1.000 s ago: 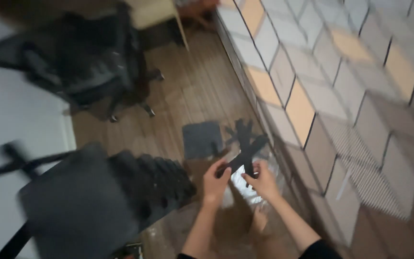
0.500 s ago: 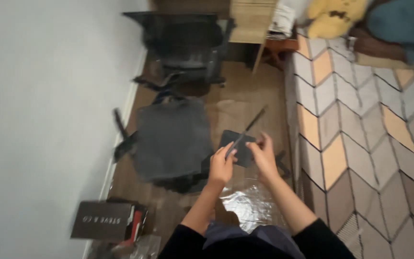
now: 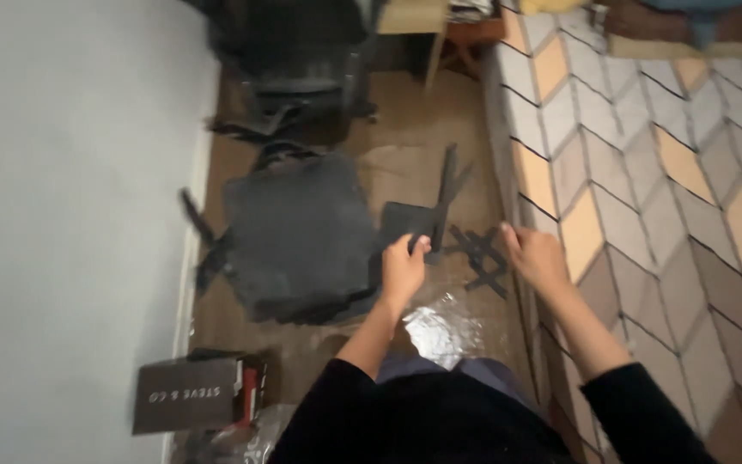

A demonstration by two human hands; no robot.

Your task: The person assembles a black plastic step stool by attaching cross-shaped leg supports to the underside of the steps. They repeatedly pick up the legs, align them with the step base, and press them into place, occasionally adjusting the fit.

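My left hand [image 3: 403, 268] grips a flat dark bracket-like part [image 3: 427, 219] with a thin arm that sticks up and away from me. My right hand [image 3: 532, 255] hovers to the right of it with curled fingers and nothing visible in them. Between and just beyond the hands, a small dark cross-shaped part [image 3: 480, 255] lies on the brown floor. A black office chair seat [image 3: 298, 236] lies flat on the floor to the left of my left hand.
Crinkled clear plastic wrap [image 3: 440, 331] lies on the floor near my knees. A dark box [image 3: 191, 393] sits at the lower left by a pale wall. Another black chair [image 3: 298, 60] stands further back. A geometric-patterned rug [image 3: 663, 172] covers the right side.
The view swung and steadied. My right hand has let go of the dark part and moved away to the right. My left hand still holds the part, now lower over the floor.
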